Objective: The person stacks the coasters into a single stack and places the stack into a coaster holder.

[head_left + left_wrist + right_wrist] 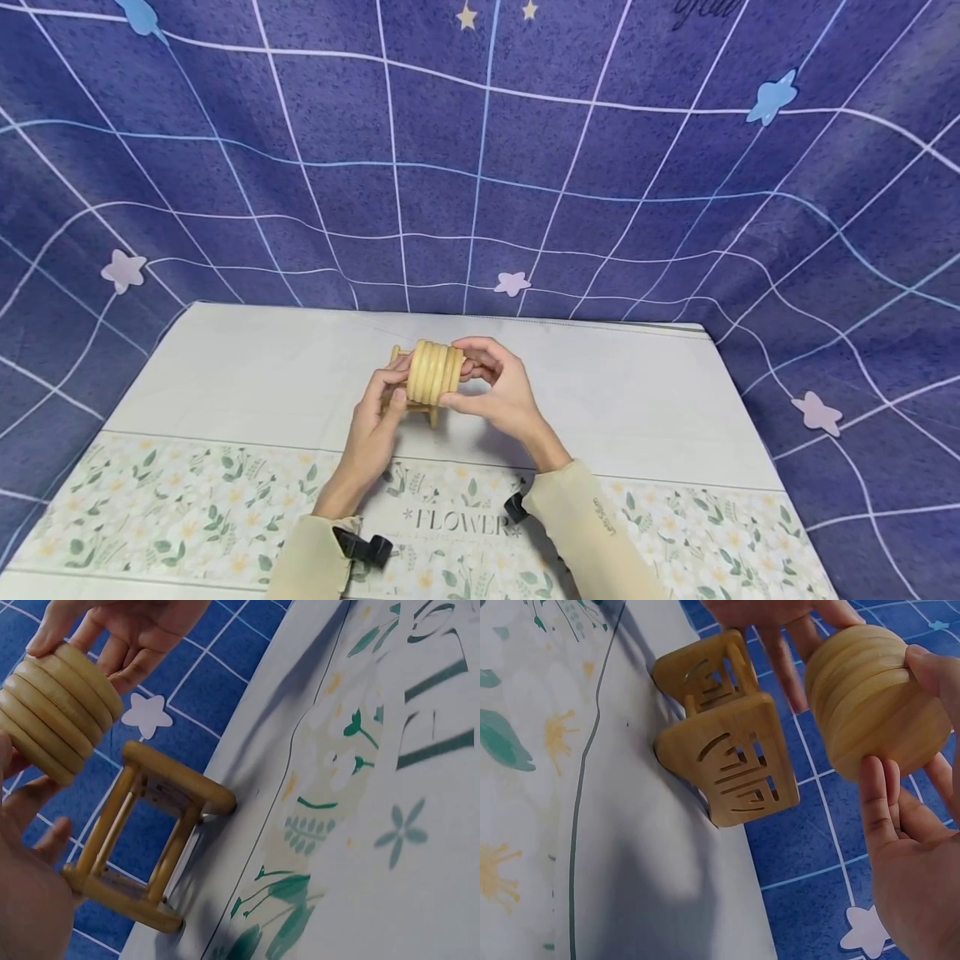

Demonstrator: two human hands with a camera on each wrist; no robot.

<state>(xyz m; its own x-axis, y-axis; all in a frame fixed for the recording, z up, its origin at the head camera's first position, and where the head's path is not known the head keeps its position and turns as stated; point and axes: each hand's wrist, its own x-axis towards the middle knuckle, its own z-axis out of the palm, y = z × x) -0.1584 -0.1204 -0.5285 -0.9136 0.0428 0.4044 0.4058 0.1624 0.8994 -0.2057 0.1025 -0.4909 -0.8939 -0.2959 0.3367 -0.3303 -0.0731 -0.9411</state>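
Note:
Both hands hold a stack of several round, pale wooden coasters [433, 372] tipped on edge above the table. My left hand [377, 417] grips the stack's left end. Its fingers [37, 799] lie against the rim in the left wrist view. My right hand [506, 392] grips the right end, with thumb and fingers spread around the edge and the outer flat face. Just below and behind the left hand, a wooden coaster rack [742, 761] stands on the table; it has cut-out end panels joined by rods. In the head view the hands and coasters hide much of it.
A white cloth [285, 367] covers the table, with a floral band [202, 500] lettered FLOWER along the front. A blue curtain [435, 200] with a grid and stars hangs behind and at the sides. Each wrist carries a black camera mount [363, 547].

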